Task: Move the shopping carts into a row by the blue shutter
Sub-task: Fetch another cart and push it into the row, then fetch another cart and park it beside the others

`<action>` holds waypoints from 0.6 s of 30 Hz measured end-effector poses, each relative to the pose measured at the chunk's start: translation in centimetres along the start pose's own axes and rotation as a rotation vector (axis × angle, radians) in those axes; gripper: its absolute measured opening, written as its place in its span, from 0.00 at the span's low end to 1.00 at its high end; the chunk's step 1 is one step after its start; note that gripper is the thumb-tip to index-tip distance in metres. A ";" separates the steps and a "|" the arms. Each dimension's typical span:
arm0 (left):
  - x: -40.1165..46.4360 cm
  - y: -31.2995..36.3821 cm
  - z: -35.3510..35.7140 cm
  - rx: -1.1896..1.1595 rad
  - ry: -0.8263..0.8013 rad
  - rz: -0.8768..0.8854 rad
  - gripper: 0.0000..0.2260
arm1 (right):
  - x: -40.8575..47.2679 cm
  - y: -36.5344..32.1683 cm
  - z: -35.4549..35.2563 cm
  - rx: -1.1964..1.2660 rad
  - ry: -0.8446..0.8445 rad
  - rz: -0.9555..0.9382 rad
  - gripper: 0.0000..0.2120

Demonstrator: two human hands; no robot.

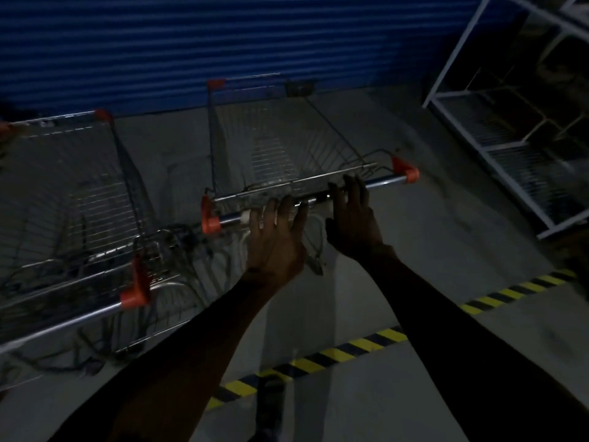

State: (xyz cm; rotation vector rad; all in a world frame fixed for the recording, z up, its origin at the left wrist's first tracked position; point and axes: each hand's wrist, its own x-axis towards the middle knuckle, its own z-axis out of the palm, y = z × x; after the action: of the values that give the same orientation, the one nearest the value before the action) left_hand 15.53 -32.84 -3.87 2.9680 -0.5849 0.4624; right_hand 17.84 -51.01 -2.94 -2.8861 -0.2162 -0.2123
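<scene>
A wire shopping cart (271, 145) with orange handle caps stands in the middle, its nose toward the blue shutter (191, 43). My left hand (275, 237) and my right hand (353, 215) both reach to its chrome handle bar (385, 181), fingers straight and spread over the bar's middle. A second shopping cart (70, 205) stands to the left, also facing the shutter, its handle near the left edge of view.
A white metal shelf rack (497, 122) leans at the right by the shutter. Yellow-and-black hazard tape (366, 344) runs across the grey floor behind the carts. My shoe (271, 400) shows near the tape. The scene is dim.
</scene>
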 end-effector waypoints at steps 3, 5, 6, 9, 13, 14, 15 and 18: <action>3.0 0.8 1.2 -0.006 -0.014 0.020 0.31 | -2.4 1.5 -0.3 0.061 0.000 0.070 0.33; 5.8 0.5 2.1 0.017 -0.095 -0.069 0.33 | -4.9 3.4 -0.7 0.060 -0.044 0.153 0.32; 7.0 0.2 2.4 0.021 -0.163 -0.093 0.34 | -6.5 4.5 -1.0 0.052 -0.059 0.193 0.31; 9.1 -0.4 3.2 0.041 -0.270 -0.151 0.37 | -12.2 7.5 -1.7 0.041 -0.056 0.295 0.30; 9.8 2.4 0.6 -0.089 -0.279 -0.019 0.35 | -19.1 10.6 -2.7 0.012 -0.057 0.426 0.29; 9.4 4.4 -0.9 -0.082 -0.331 0.161 0.29 | -20.6 11.4 -3.1 0.006 -0.044 0.457 0.29; 8.4 6.9 -1.4 -0.061 -0.233 0.313 0.27 | -22.0 12.1 -3.5 0.001 -0.021 0.480 0.30; 4.8 13.9 -0.3 -0.208 0.067 0.406 0.30 | -25.8 14.3 -5.2 -0.018 0.058 0.564 0.30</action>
State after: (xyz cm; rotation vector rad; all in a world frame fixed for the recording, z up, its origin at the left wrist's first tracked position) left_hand 14.35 -47.33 -1.79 2.6245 -1.1570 0.4914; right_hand -5.71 -69.37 -5.33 -2.8138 0.6043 -0.1909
